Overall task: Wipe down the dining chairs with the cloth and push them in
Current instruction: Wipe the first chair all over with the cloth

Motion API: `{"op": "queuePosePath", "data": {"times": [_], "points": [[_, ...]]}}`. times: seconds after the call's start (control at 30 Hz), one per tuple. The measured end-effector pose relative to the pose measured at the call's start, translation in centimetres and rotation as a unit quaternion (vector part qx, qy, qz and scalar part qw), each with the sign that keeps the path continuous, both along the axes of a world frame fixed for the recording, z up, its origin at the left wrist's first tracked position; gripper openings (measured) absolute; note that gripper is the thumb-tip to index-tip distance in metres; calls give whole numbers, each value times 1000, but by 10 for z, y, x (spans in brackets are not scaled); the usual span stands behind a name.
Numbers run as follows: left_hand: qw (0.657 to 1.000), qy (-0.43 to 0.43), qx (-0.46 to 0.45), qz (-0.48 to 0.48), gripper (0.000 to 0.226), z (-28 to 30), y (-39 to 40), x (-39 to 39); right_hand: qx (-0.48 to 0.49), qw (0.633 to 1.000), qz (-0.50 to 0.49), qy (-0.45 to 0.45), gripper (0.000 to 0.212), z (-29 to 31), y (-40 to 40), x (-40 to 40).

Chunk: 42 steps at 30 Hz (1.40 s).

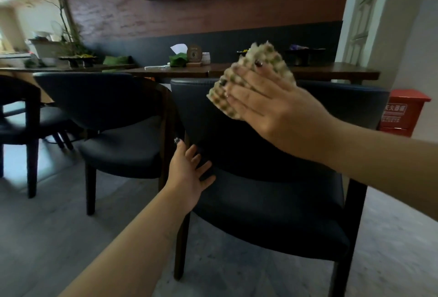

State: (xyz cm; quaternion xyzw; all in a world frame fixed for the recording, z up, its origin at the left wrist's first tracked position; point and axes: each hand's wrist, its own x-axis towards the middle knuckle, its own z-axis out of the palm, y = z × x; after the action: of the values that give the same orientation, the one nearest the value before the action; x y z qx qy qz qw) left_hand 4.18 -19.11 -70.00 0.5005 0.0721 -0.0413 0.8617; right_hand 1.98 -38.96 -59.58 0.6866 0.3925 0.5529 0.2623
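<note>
Fingers (239, 92) flat, pressing cloth (251, 78) on chair (260, 154) back | left hand (189, 173) open on chair | red box (403, 111) writing unreadable

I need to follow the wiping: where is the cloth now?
Head view, right of centre: the cloth lies under the right hand, pressed on the nearest chair's backrest top.

Dim indoor light. Brightness comes from ten o'clock, where the room washes out pale and smeared with motion blur, and from a lit door (362, 12) at two o'clock. The dark chairs (272, 201) lose detail in shadow. Straight lines bow toward the edges.
</note>
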Motion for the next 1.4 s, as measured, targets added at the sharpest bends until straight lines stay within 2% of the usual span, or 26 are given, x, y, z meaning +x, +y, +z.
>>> {"op": "queuePosePath", "data": {"times": [0.1, 0.2, 0.23, 0.33, 0.5, 0.6, 0.7, 0.77, 0.93, 1.03, 1.13, 1.23, 1.3, 1.4], "points": [[1000, 18, -7, -11, 67, 0, -5, 1, -68, 997, -11, 40, 33, -63, -4, 13], [999, 19, -25, -16, 66, -4, -10, 2, -154, 982, -56, 91, 54, -120, -26, 20], [999, 19, -32, -12, 65, -6, -11, 2, -167, 979, -60, 98, 55, -128, -31, 21], [999, 15, -51, -2, 66, -14, -13, 2, -135, 983, -13, 123, 39, -109, -27, 19], [994, 21, -103, 23, 65, -14, -20, -4, -12, 995, 78, 67, 35, -11, 2, 1], [994, 15, -109, 19, 60, -12, -15, -4, 31, 996, 69, 49, 36, 9, 12, 6], [996, -13, -90, -4, 52, -17, -2, -8, 2, 999, 35, -18, 35, -9, 19, 18], [995, -35, -87, -25, 55, -20, 7, -14, -40, 999, 7, -32, 38, -27, 19, 24], [990, -61, -94, -81, 59, -25, 27, -21, -157, 983, -93, 32, 44, -97, 12, 33], [987, -40, -141, -58, 58, -25, 25, -12, -198, 969, -121, 81, 42, -120, 10, 29], [985, 4, -170, 0, 61, -33, 11, 8, -138, 983, -63, 103, 33, -99, 17, 10], [976, 86, -199, -4, 64, -46, -5, 27, -39, 999, 8, 18, 27, -45, 35, -6], [955, 110, -272, -44, 68, -54, -12, 34, 1, 998, -15, -64, 28, -17, 43, 0], [916, 70, -382, -100, 77, -62, -13, 36, 23, 993, -60, -96, 33, -5, 53, 15]]}}
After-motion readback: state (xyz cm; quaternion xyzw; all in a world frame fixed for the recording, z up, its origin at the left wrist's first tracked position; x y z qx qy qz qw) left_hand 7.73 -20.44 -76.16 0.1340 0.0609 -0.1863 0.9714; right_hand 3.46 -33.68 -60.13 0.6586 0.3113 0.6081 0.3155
